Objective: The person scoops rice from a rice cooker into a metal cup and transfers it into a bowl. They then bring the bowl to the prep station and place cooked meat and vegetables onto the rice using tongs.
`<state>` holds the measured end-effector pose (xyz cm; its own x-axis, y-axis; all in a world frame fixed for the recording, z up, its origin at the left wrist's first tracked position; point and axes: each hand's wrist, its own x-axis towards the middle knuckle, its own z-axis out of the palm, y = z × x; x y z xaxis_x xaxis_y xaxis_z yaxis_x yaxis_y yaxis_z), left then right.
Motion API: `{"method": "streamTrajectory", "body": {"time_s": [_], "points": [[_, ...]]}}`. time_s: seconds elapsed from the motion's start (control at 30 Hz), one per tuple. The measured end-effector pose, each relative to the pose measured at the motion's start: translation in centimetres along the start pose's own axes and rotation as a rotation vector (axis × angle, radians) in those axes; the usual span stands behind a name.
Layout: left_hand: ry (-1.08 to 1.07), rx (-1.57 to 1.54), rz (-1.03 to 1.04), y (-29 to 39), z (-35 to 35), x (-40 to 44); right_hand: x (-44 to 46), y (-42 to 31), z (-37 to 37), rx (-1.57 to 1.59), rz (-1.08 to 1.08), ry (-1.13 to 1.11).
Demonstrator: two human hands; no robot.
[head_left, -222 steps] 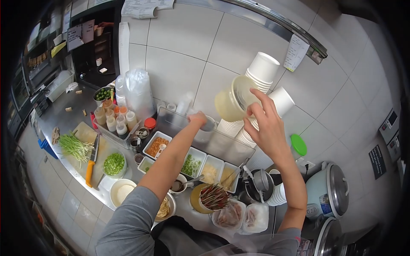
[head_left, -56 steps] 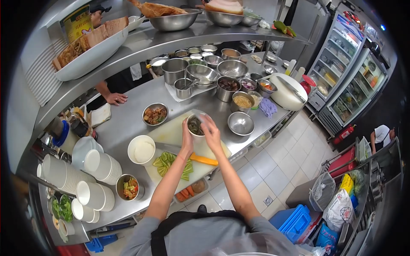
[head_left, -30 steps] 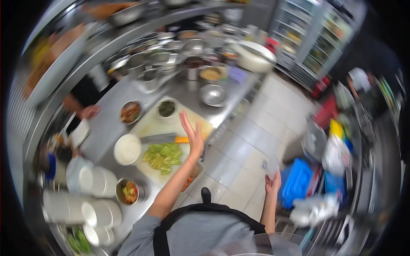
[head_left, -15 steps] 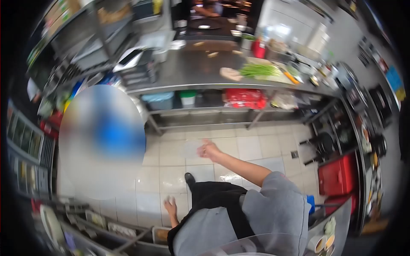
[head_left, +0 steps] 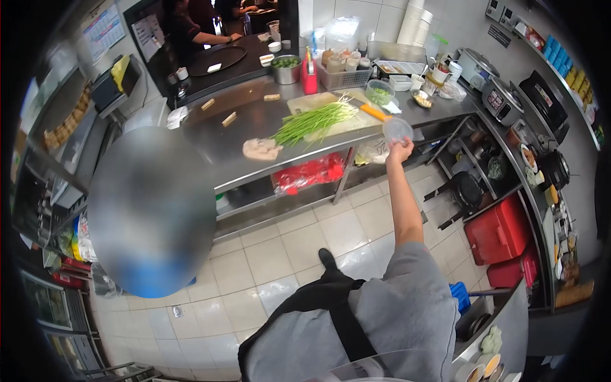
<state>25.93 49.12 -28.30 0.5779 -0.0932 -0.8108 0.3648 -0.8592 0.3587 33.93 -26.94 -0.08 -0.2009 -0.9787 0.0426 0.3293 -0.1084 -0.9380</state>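
Note:
My right hand (head_left: 400, 151) reaches forward, closed on the edge of a clear round plastic container (head_left: 398, 129). It is held at the front edge of the steel counter, near the orange handle of a knife (head_left: 375, 113). Left of it, a bunch of green onions (head_left: 312, 124) lies across a cutting board (head_left: 356, 127). Beyond it stands a clear tub of chopped greens (head_left: 380, 94). A pale crumpled cloth (head_left: 261, 149) lies left of the onions. My left hand is out of view.
The steel counter (head_left: 235, 137) runs across the front, with a red bottle (head_left: 309, 73) and a metal pot (head_left: 286, 70) on it. Cookers (head_left: 503, 99) and a red cooler (head_left: 499, 232) stand to the right. A blurred patch covers the left side. People are visible beyond the pass-through.
The view has turned right and nearer the counter. My right hand, holding the clear container, has gone from above the floor to the counter edge. My left hand has left the view.

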Motion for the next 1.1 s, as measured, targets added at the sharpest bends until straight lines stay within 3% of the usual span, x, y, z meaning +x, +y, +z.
{"method": "streamTrajectory", "body": {"time_s": [0.13, 0.27, 0.33, 0.37, 0.4, 0.43, 0.47, 0.5, 0.57, 0.6, 0.63, 0.67, 0.7, 0.73, 0.77, 0.8, 0.83, 0.87, 0.9, 0.93, 0.97, 1.0, 1.03, 1.1], "points": [[0.103, -0.07, 0.149, 8.6, -0.4, 4.6, 12.2, 1.5, 2.6, -0.109, 0.167, 0.373], [0.336, -0.184, 0.5, 18.1, -0.7, 10.1, 19.8, 4.1, 3.8, -0.23, 0.272, 0.451], [0.456, -0.179, 0.555, 27.4, -2.8, 5.7, 24.4, 6.8, 3.4, -0.531, 0.249, 0.294], [0.406, -0.251, 0.626, 29.3, -3.6, 6.0, 27.0, 8.2, 3.4, -0.903, 0.187, 0.104], [0.39, -0.274, 0.589, 31.1, -4.4, 5.1, 30.0, 9.3, 3.2, -1.624, -0.08, -0.222], [0.415, -0.291, 0.596, 32.0, -5.0, 4.6, 31.8, 9.8, 3.6, -1.983, -0.282, -0.429], [0.438, -0.303, 0.605, 32.1, -5.4, 4.1, 33.2, 10.4, 4.2, -2.144, -0.37, -0.581], [0.468, -0.368, 0.555, 31.7, -5.7, 3.5, 34.3, 11.7, 4.2, -2.15, -0.549, -0.506], [0.513, -0.508, 0.463, 30.0, -4.6, 1.9, 35.8, 13.2, 5.0, -2.134, -0.323, -0.526], [0.563, -0.539, 0.372, 27.7, -2.7, 1.8, 32.9, 11.7, 6.7, -1.582, 0.144, -0.111], [0.616, -0.569, 0.29, 24.1, -0.1, 3.0, 30.3, 10.5, 8.4, -0.913, 0.256, 0.416], [0.669, -0.605, 0.209, 21.0, 2.6, 3.8, 27.5, 9.0, 10.4, -0.964, -0.001, 0.431], [0.605, -0.604, 0.057, 18.2, 5.9, 3.5, 27.0, 10.7, 9.5, -1.002, -0.514, 0.208], [0.544, -0.62, -0.101, 16.2, 9.3, 2.6, 21.9, 8.8, 10.5, -0.759, -0.853, -0.017], [0.379, -0.617, -0.172, 15.6, 11.8, 0.2, 15.8, 7.1, 12.4, -0.645, -1.035, -0.083], [0.212, -0.627, -0.24, 15.2, 14.7, -2.7, 9.2, 5.8, 13.8, -0.504, -1.046, -0.264], [0.092, -0.759, -0.436, 16.0, 17.5, -5.1, 1.3, 4.6, 14.8, -0.342, -0.799, -0.468], [-0.048, -0.894, -0.611, 16.6, 19.8, -7.0, -4.9, 5.6, 15.5, -0.308, -0.881, -0.647], [-0.062, -1.152, -0.66, 16.2, 22.0, -7.8, -10.8, 6.7, 15.6, -0.261, -0.973, -0.807], [-0.076, -1.406, -0.689, 16.1, 23.7, -8.1, -17.7, 7.4, 15.4, -0.143, -0.916, -1.041], [-0.02, -1.496, -0.62, 15.9, 24.7, -8.4, -25.6, 7.1, 14.3, -0.014, -0.853, -1.272], [0.053, -1.588, -0.555, 15.8, 25.2, -8.4, -33.1, 4.7, 11.7, 0.068, -0.487, -1.641], [0.144, -1.685, -0.497, 15.5, 25.7, -8.6, -39.4, 3.6, 9.6, 0.198, -0.368, -1.971], [0.352, -1.765, -0.518, 14.7, 25.7, -9.5, -49.2, 0.6, 4.8, 0.46, -0.444, -2.631]]}}
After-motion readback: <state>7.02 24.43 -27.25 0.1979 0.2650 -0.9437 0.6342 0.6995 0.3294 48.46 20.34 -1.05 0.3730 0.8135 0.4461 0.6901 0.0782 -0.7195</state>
